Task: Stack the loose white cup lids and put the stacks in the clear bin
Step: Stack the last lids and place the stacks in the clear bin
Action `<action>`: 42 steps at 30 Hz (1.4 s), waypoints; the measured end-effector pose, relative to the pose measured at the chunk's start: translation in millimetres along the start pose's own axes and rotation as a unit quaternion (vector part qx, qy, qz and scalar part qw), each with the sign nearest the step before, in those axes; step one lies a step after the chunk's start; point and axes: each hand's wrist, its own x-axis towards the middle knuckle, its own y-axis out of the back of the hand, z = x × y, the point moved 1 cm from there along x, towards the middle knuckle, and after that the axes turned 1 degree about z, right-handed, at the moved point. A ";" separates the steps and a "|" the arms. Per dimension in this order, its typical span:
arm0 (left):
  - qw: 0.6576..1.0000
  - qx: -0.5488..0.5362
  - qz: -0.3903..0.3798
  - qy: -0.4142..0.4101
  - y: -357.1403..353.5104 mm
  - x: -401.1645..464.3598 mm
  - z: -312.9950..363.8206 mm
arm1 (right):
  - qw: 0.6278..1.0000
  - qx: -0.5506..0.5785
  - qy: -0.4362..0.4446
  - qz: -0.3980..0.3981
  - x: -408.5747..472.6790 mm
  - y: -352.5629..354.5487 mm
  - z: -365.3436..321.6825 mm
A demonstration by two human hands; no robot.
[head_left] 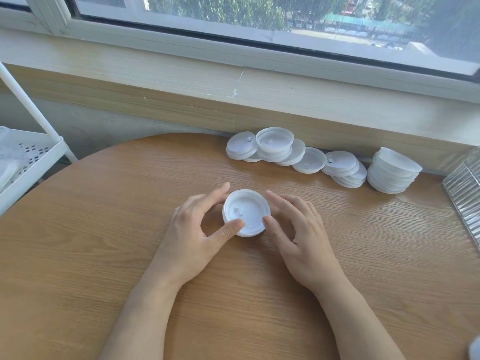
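Your left hand (pixel 200 224) and your right hand (pixel 298 224) sit on each side of a small stack of lids (pixel 246 213) in the middle of the wooden table (pixel 104 242). Your fingers and thumbs curl around its rim and hold it, one hand on each side. The top lid lies hollow side up.

I think you are lining the lids up now. Squeeze softly from both sides so the edges match all the way round. Do not press hard, because thin lids can bend or pop out. Keep the stack flat on the table while you tidy it.

More loose lids (pixel 275 148) lie in a messy row by the wall, far from your hands. A taller pile (pixel 393 171) stands at the right end of that row. A shiny clear thing (pixel 465 188) shows at the right edge. It may be the bin, but I cannot tell for sure.
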 end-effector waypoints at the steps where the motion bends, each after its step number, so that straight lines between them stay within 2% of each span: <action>1: 1.000 -0.004 0.003 0.003 0.7 0.1 0.3 | 1.000 0.004 -0.002 0.002 0.0 0.1 0.6; 8: 0.998 0.056 0.012 -0.026 -6.6 1.7 2.0 | 1.000 -0.010 -0.015 -0.007 1.8 -3.3 3.6; 15: 0.997 0.076 0.010 -0.011 -8.6 -0.7 5.9 | 1.000 0.011 -0.011 0.004 5.7 -1.1 0.1; 17: 0.998 0.054 0.027 -0.002 -7.0 -1.5 7.9 | 0.998 0.034 -0.007 0.057 12.7 0.2 -0.9; 21: 0.999 0.034 0.042 -0.003 -8.5 -1.3 7.7 | 0.975 0.023 -0.009 0.223 38.9 2.3 4.6; 25: 0.996 0.081 0.033 -0.006 -11.3 0.7 5.8 | 0.959 -0.019 -0.010 0.282 71.2 -2.9 15.3; 36: 0.994 0.102 0.030 -0.008 -11.0 1.8 4.4 | 0.957 -0.108 0.016 0.270 119.1 -16.5 27.9; 42: 0.995 0.091 0.030 -0.002 -9.1 1.8 5.8 | 0.955 -0.049 0.036 0.289 104.3 -7.9 25.0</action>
